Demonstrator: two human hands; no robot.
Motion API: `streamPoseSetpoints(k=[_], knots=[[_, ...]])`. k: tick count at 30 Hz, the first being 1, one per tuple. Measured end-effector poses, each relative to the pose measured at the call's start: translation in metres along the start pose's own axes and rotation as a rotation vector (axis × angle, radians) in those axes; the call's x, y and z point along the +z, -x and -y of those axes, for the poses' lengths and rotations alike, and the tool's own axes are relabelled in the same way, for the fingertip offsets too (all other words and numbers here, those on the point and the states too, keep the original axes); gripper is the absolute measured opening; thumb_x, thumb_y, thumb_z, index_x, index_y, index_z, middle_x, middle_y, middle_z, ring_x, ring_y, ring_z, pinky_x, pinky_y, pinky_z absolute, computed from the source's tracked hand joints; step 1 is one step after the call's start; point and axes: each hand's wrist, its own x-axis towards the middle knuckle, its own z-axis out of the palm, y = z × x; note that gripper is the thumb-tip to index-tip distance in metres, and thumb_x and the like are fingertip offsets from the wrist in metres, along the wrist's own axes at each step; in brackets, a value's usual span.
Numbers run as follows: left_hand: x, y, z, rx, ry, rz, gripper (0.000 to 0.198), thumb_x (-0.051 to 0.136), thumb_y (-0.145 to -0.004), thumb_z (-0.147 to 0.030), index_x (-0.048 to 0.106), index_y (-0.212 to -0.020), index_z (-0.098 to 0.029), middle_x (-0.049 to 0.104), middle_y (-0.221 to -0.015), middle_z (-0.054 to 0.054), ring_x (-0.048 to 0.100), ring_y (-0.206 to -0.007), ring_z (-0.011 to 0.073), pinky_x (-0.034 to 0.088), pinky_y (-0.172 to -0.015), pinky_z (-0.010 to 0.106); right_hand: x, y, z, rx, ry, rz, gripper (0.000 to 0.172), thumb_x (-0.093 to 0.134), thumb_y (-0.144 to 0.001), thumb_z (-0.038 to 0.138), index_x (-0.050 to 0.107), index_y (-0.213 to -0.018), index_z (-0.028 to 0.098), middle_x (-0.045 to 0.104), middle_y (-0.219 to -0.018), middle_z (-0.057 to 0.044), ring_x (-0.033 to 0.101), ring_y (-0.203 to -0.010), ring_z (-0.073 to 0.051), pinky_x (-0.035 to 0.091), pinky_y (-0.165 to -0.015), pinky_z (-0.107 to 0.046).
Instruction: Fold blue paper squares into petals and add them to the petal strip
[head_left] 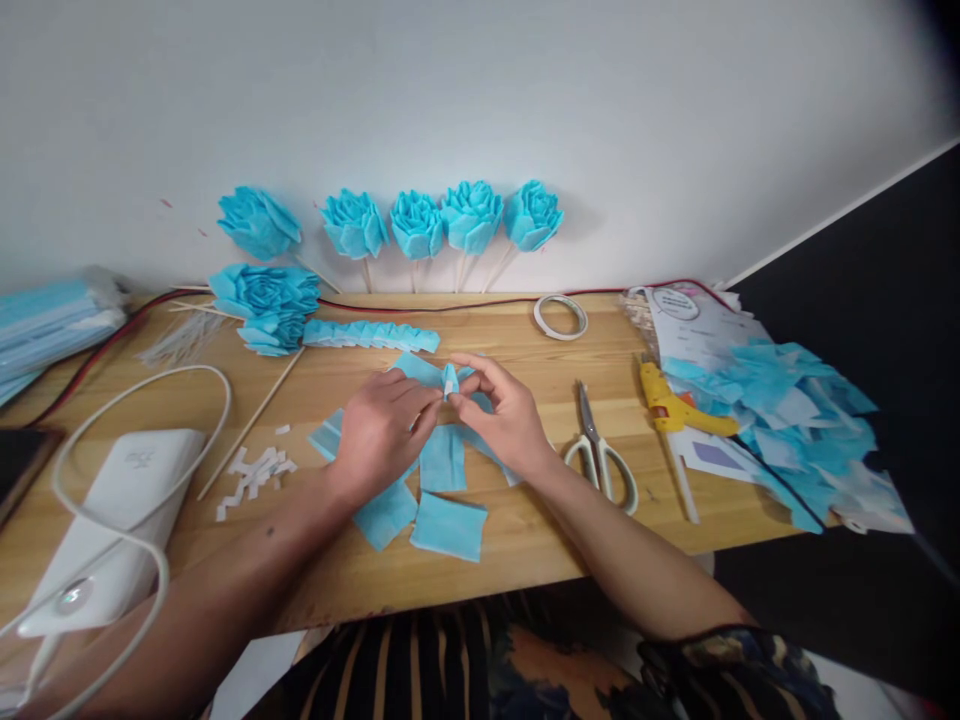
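While a pale wall (420, 90) rises behind the wooden table (525, 560), the left hand (386, 425) and the right hand (502, 415) meet just above the tabletop, pinching one folded blue piece (450, 380) between their fingertips; loose blue squares (450, 525) lie beneath and around them; five blue flowers (472, 215) lean against the wall; one tape roll (555, 333), one pair of scissors (591, 428) and one yellow glue gun (671, 408) lie to the right; marks on the white power bank (124, 490) and print on the paper (697, 335) are too small to read.
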Motion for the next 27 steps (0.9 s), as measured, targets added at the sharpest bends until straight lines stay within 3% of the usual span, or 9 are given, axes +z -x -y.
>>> streamPoseSetpoints(k=[9, 14, 19, 22, 25, 27], knots=[[-0.002, -0.002, -0.001, -0.068, 0.047, 0.011, 0.020, 0.052, -0.083, -0.012, 0.061, -0.067, -0.017, 0.061, -0.060, 0.001, 0.051, -0.061, 0.0153, 0.040, -0.063, 0.030, 0.000, 0.001, 0.000, 0.001, -0.013, 0.024, 0.040, 0.061, -0.079, 0.019, 0.060, -0.119, 0.025, 0.061, -0.073, 0.004, 0.059, -0.074, -0.013, 0.047, -0.078, -0.030], [-0.003, -0.004, 0.001, -0.385, 0.366, 0.003, 0.014, 0.056, -0.080, -0.018, 0.066, -0.071, -0.017, 0.061, -0.060, -0.002, 0.050, -0.055, 0.0111, 0.039, -0.055, 0.023, -0.003, -0.001, -0.001, 0.027, -0.077, 0.028, 0.041, 0.063, -0.079, 0.023, 0.059, -0.120, 0.024, 0.058, -0.072, 0.004, 0.056, -0.070, -0.013, 0.047, -0.072, -0.028], [-0.006, -0.007, 0.007, -0.670, 0.590, 0.038, 0.021, 0.058, -0.080, -0.031, 0.069, -0.073, -0.015, 0.059, -0.059, -0.002, 0.047, -0.053, 0.0096, 0.034, -0.050, 0.021, -0.006, -0.004, -0.005, 0.053, -0.170, 0.005, 0.044, 0.066, -0.078, 0.027, 0.059, -0.121, 0.025, 0.057, -0.073, 0.004, 0.055, -0.071, -0.012, 0.045, -0.073, -0.028], [-0.021, -0.014, 0.016, -0.731, 0.642, -0.051, 0.019, 0.059, -0.077, -0.031, 0.065, -0.071, -0.015, 0.059, -0.063, -0.002, 0.050, -0.059, 0.0105, 0.038, -0.057, 0.021, -0.008, -0.005, -0.005, 0.079, -0.233, -0.016, 0.044, 0.068, -0.077, 0.028, 0.060, -0.120, 0.025, 0.057, -0.074, 0.004, 0.055, -0.072, -0.012, 0.045, -0.073, -0.027], [-0.052, -0.016, 0.028, -0.735, 0.573, -0.121, 0.017, 0.058, -0.078, -0.031, 0.064, -0.072, -0.016, 0.059, -0.065, -0.002, 0.050, -0.061, 0.0108, 0.039, -0.058, 0.021, -0.008, -0.005, -0.004, 0.102, -0.268, -0.042, 0.044, 0.069, -0.075, 0.027, 0.061, -0.118, 0.025, 0.057, -0.074, 0.004, 0.054, -0.071, -0.011, 0.044, -0.072, -0.027], [-0.076, -0.009, 0.036, -0.727, 0.438, -0.092, 0.018, 0.057, -0.079, -0.032, 0.065, -0.075, -0.016, 0.059, -0.066, -0.001, 0.050, -0.061, 0.0114, 0.039, -0.058, 0.022, -0.008, -0.005, -0.002, 0.115, -0.287, -0.044, 0.043, 0.070, -0.075, 0.028, 0.061, -0.117, 0.025, 0.056, -0.074, 0.004, 0.054, -0.071, -0.012, 0.044, -0.070, -0.027]])
